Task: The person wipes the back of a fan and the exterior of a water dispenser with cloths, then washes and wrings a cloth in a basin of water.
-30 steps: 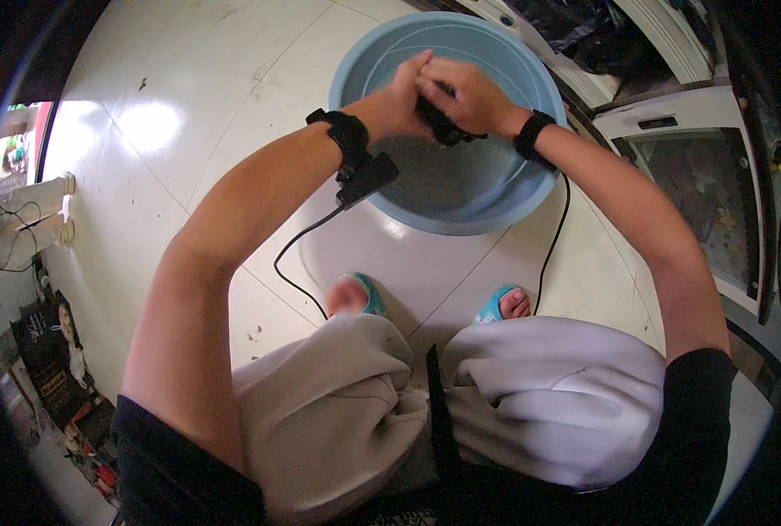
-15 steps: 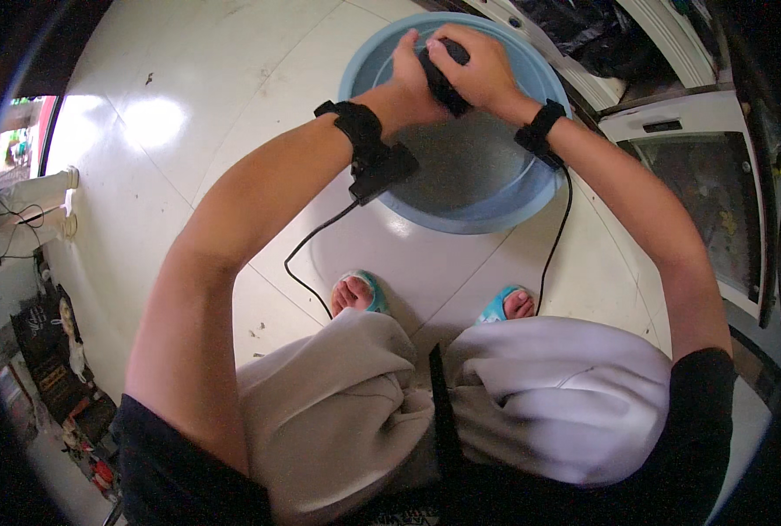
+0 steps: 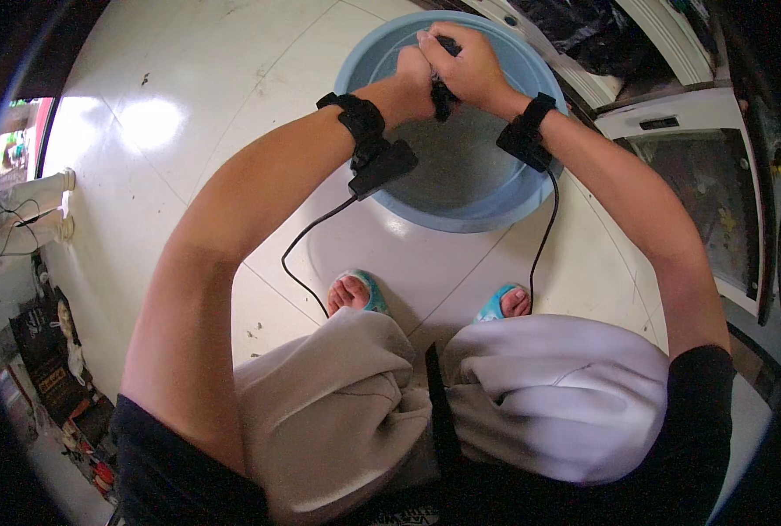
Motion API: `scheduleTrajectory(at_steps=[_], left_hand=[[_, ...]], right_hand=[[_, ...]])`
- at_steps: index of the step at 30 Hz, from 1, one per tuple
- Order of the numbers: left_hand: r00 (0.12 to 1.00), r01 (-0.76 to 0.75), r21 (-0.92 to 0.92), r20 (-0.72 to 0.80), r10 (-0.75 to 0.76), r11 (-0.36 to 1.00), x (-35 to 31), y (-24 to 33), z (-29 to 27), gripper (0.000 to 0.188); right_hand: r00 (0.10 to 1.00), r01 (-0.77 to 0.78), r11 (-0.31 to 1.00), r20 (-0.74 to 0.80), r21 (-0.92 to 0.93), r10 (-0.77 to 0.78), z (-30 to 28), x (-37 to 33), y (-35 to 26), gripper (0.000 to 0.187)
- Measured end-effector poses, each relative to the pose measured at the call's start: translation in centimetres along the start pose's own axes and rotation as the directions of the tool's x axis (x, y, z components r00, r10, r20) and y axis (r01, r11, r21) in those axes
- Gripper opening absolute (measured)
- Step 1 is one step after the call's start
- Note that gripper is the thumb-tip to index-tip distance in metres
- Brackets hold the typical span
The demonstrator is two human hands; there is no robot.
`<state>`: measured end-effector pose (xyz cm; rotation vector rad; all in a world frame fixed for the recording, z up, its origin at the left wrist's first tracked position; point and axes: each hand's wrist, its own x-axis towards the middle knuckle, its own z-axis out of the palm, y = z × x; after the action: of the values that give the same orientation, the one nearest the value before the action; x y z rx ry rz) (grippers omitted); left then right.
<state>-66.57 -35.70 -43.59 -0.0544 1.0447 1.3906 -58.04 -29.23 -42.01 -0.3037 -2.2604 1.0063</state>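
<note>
Over a round blue plastic basin (image 3: pixel 375 58), both of my hands are closed round a wet-looking, bunched black cloth (image 3: pixel 441 101). My left hand (image 3: pixel 414 83) grips it from the left, its fingers curled in. From the right, my right hand (image 3: pixel 469 68) wraps over its top, with the knuckles close against my left hand. Part of the cloth hangs below the hands, and the rest is hidden in the grip. Murky grey water (image 3: pixel 465 162) lies in the basin beneath.
Each wrist wears a black strap with a box and a cable. The basin stands on pale floor tiles (image 3: pixel 206 114), beyond my slippered feet (image 3: pixel 352 292). At right is a white-framed cabinet door (image 3: pixel 693 193); a black plastic bag (image 3: pixel 575 31) lies behind the basin. Clutter lines the left.
My hands have drawn closer together, squeezing the cloth into a narrower bunch. My left fingers have curled in, and my right wrist has shifted slightly left.
</note>
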Motion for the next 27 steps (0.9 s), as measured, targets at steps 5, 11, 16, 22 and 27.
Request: scheduleTrajectory(at_steps=[5, 11, 16, 22, 27], left_hand=[[0.988, 0.040, 0.066, -0.152, -0.030, 0.997, 0.5, -1.1, 0.6, 0.042], [0.943, -0.039, 0.294, -0.305, 0.132, 0.955, 4.0, -1.6, -1.3, 0.040], [0.923, -0.034, 0.519, -0.312, 0.227, 0.854, 5.3, -2.6, -3.4, 0.036], [0.986, -0.015, 0.758, -0.096, 0.135, 0.653, 7.0, -1.9, -4.5, 0.043], [0.975, -0.142, 0.356, -0.113, 0.194, 0.924, 5.2, -0.9, -3.4, 0.037]], right_hand=[[0.980, -0.190, 0.980, -0.039, 0.065, 0.193, 0.7, -0.9, 1.6, 0.028], [0.905, -0.403, 0.885, -0.042, 0.231, 0.423, 1.6, -0.1, 1.5, 0.028], [0.860, -0.508, 0.844, 0.048, 0.173, 0.507, 1.1, -0.6, 1.1, 0.028], [0.864, -0.500, 0.838, 0.060, 0.221, 0.500, 0.8, -1.0, 2.6, 0.032], [0.657, -0.726, 0.544, 0.191, 0.420, 0.729, -1.7, -1.4, 0.1, 0.047]])
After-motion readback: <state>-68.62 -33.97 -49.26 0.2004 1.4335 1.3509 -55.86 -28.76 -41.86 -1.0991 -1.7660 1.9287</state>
